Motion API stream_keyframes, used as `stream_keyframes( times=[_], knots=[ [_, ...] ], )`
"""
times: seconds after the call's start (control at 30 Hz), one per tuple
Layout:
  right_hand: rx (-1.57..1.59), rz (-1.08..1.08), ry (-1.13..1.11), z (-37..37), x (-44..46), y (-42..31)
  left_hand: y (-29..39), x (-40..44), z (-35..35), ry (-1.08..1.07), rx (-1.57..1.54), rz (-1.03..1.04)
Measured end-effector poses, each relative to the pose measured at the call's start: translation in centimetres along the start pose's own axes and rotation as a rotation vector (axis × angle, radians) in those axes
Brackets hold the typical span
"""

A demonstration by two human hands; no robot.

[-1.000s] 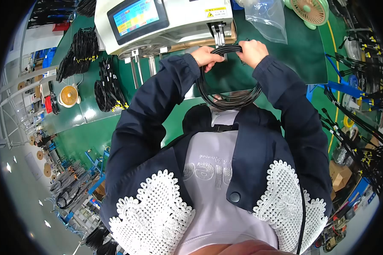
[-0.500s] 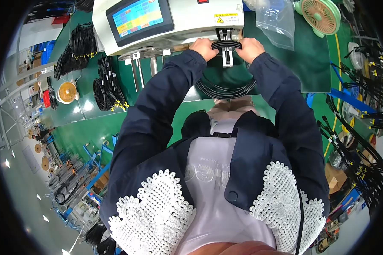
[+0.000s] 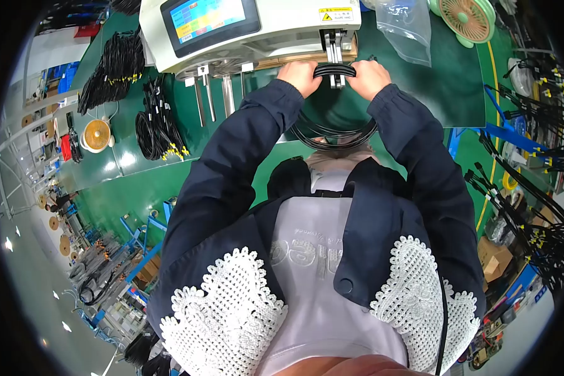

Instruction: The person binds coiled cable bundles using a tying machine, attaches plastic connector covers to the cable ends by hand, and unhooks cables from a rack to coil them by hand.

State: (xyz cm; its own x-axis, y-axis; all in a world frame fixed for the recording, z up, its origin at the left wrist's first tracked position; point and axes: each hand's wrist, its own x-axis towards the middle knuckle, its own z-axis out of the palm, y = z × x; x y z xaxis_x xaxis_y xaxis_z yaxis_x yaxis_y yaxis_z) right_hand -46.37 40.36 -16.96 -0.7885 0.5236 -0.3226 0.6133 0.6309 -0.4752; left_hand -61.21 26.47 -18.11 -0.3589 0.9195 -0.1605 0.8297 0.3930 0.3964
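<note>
A coil of black cable (image 3: 335, 71) is stretched between my two hands at the front of a white machine (image 3: 282, 45). My left hand (image 3: 301, 76) is closed around the left side of the bundle, my right hand (image 3: 370, 78) around the right side. The coil's top strands cross the machine's upright metal clamp (image 3: 333, 44), near its lower end; whether they touch it I cannot tell. Its lower loops (image 3: 335, 143) hang toward my body past the table edge. Fingertips on both hands are partly hidden.
The machine's touch screen (image 3: 210, 24) is lit, with metal rods (image 3: 228, 94) below it. Black cable bundles (image 3: 160, 122) lie on the green table (image 3: 426, 94) to the left. A plastic bag (image 3: 404, 31) and a green fan (image 3: 464, 22) are at right. Cables (image 3: 539, 232) hang far right.
Both hands, with the cable coil, have drawn slightly toward my body relative to the machine, nearer the clamp's lower end. My view has tilted slightly downward.
</note>
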Motion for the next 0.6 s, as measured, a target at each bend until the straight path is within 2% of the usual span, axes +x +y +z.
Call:
stream_keyframes(
  times=[0.17, 0.4, 0.6],
  knots=[
    [-0.035, 0.004, -0.004, 0.0, -0.3, 0.0, -0.2, -0.8, -0.2, 0.006, -0.046, 0.046],
    [0.048, 0.068, 0.012, 0.0, 1.9, 0.4, -1.3, 2.0, 1.1, -0.025, -0.115, -0.065],
    [0.100, 0.101, -0.051, 0.7, 3.0, 2.1, -0.7, 3.0, 0.8, -0.018, -0.110, 0.011]
  ],
)
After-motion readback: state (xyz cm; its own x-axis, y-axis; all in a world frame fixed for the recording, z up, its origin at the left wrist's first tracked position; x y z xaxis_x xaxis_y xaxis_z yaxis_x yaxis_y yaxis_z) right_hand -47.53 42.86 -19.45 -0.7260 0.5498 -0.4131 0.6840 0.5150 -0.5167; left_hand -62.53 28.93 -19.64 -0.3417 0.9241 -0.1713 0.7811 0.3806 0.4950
